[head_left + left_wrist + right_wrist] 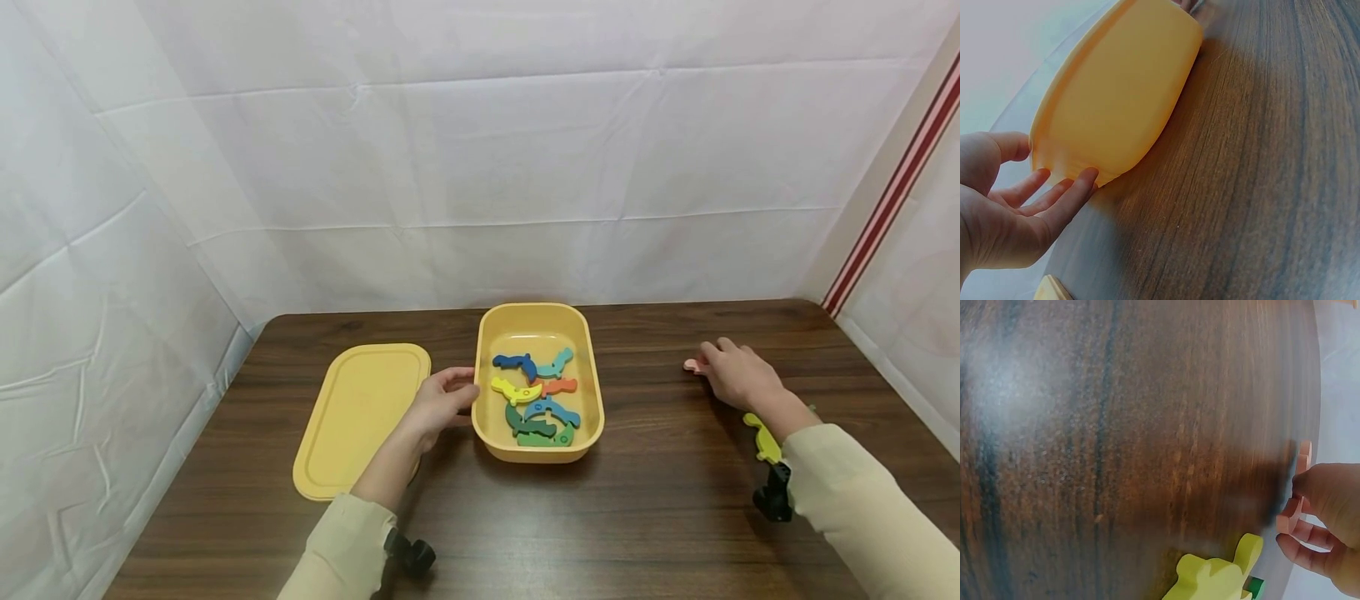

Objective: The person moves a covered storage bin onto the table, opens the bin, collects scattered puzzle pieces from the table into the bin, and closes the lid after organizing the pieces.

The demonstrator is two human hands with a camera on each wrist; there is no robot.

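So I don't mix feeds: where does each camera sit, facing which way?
Head: on the head, facing forward and down at the yellow tub; left hand, right hand and sleeves show.
Left wrist: on that wrist, facing the yellow tub's outside; left hand shows.
Right wrist: on that wrist, facing across the tabletop toward the pink piece; right hand shows.
Shared: head and right wrist show the pink piece.

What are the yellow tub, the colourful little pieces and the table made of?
The yellow tub looks like plastic: smooth, faintly shiny, rounded corners. The colourful little pieces could be painted wood or plastic: solid colours, thick edges. The table seems wood or wood-look laminate: dark streaky grain, soft sheen.
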